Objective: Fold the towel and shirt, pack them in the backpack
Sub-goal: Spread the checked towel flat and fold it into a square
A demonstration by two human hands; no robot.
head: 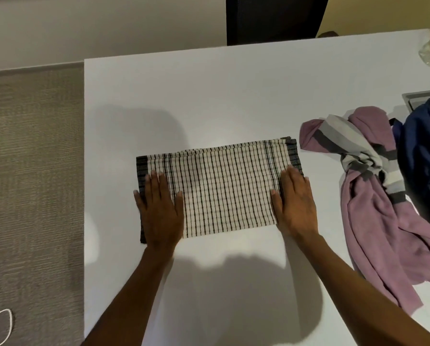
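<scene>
Pressing both palms flat on the checked towel (223,188), I hold it down on the white table (209,96) so the layers lie smooth and the edges stay lined up for another fold. My left hand (160,211) covers the towel's left end and my right hand (296,206) covers its right end; the fingers of both are spread and flat, gripping nothing. The towel lies in the middle of the table, already folded into a long rectangle: cream cloth crossed with thin dark lines, with a dark band at each short end. To the right, well apart from it, the purple shirt (373,221) with grey stripes lies crumpled and unfolded. At the far right edge the navy backpack (423,151) touches the shirt, so packing looks some way off.
</scene>
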